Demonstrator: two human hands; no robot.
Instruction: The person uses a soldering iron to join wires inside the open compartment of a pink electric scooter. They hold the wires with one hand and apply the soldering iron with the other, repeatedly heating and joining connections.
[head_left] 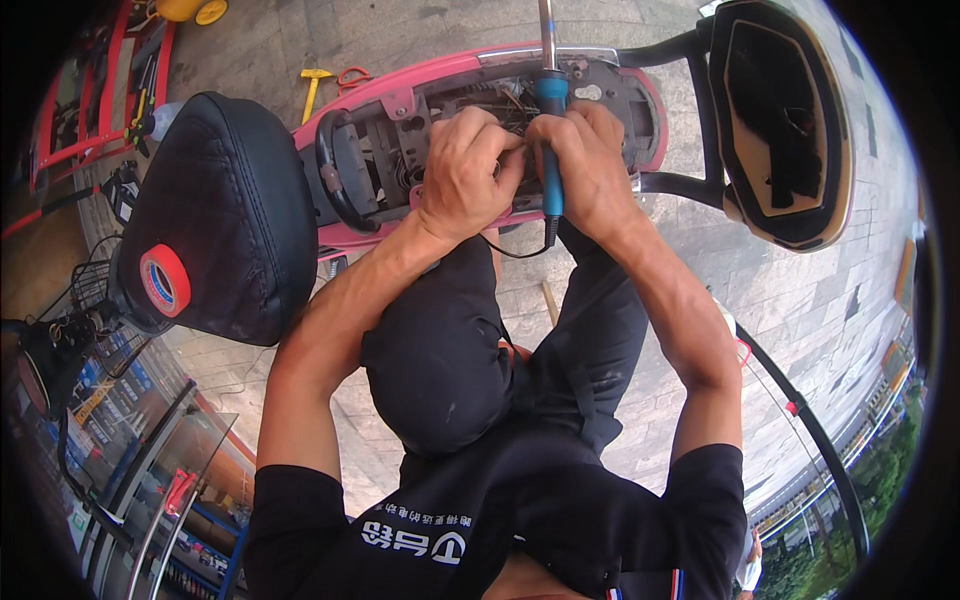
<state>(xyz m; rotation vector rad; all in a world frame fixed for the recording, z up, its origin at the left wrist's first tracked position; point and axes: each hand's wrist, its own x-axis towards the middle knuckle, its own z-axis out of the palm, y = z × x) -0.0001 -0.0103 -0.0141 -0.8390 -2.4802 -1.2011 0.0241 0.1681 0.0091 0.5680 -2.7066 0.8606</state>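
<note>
Hot-tool wiring work over an open scooter bay

Nearest: black shirt, smooth cloth with white print; dark trousers below, knees bent beneath the scooter edge.

Next, hands. Soldering iron is held in the right hand, fingers closed at its ribbed-looking blue handle, bare metal shaft pointed away from the body; contact is partly hidden. By the left hand, thumb and forefinger are pressed together, apparently pinching a thin strand; too small to be sure. Wires are bunched in the bay just beyond the fingertips.

Risks, judged: fingers could be burned if the iron is rolled while its handle is shared with fine finger work; insulation or nearby plastic could be scorched by a stray shaft; a strand could be lost if the pinch is loosened; the iron could be tugged by its thin black cable.

Around: glossy pink scooter body, long and rounded, interior dull and dusty; black bar handle, curved. To the left, quilted black seat, red tape roll placed on it. To the right, dark backrest shell, hollow, beige-lined.

Farther: yellow hammer and red-handled scissors are left on gray paving.
</note>
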